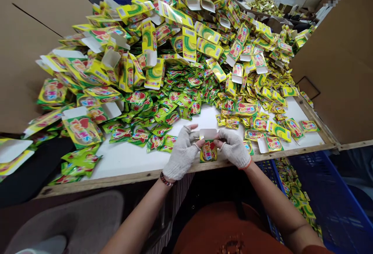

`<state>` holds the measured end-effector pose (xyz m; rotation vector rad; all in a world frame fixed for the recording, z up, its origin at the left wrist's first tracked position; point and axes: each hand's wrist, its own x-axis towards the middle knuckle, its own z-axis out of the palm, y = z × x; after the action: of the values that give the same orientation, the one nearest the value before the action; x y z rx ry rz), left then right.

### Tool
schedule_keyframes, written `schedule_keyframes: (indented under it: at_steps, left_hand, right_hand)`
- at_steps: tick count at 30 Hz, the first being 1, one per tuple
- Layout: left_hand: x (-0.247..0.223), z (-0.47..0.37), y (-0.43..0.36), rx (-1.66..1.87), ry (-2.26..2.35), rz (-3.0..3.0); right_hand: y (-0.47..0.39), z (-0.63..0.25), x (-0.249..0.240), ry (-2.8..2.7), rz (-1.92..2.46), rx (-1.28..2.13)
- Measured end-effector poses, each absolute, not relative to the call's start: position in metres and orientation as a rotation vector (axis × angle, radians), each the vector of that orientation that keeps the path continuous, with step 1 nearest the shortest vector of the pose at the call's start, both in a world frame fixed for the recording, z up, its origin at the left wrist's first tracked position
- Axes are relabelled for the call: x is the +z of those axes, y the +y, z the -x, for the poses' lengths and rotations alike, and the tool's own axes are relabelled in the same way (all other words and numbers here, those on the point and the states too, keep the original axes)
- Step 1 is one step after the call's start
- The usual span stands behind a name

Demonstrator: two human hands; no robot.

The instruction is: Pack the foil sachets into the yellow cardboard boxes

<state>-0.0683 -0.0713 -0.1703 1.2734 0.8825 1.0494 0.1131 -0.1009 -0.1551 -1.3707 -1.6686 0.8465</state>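
Note:
A small yellow and green candy box [208, 152] with its white top flap up is between my two hands at the table's front edge. My left hand [185, 149], in a fingerless white knit glove, grips the box's left side near the top. On the opposite side, my right hand [233, 147], gloved alike, pinches the upper right edge. Green candy packets [157, 139] lie left of my hands. Yellow candy packets [232, 122] and several boxes lie to the right. Whether anything is inside the held box is hidden.
Behind my hands rises a large heap of open-flapped boxes [150, 38]. Brown cardboard walls [335, 59] flank the white tabletop [122, 158], which has a wooden rim. Below right, a blue crate [329, 195] stands beside many boxes. A dark object [37, 168] lies at the left edge.

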Motion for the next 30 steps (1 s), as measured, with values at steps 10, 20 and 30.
schedule_keyframes:
  at_steps: [10, 20, 30]
  left_hand:
    - [-0.161, 0.076, -0.064, 0.992, 0.897, -1.615]
    - [-0.157, 0.083, -0.065, 0.97, 0.966, -1.611]
    - [-0.169, 0.089, -0.075, 1.095, 0.881, -1.797]
  right_hand:
    - [-0.099, -0.108, -0.145, -1.81, 1.319, 0.694]
    - [-0.096, -0.109, -0.144, -1.846, 1.303, 0.611]
    - [-0.106, -0.119, -0.153, -1.842, 1.248, 0.704]
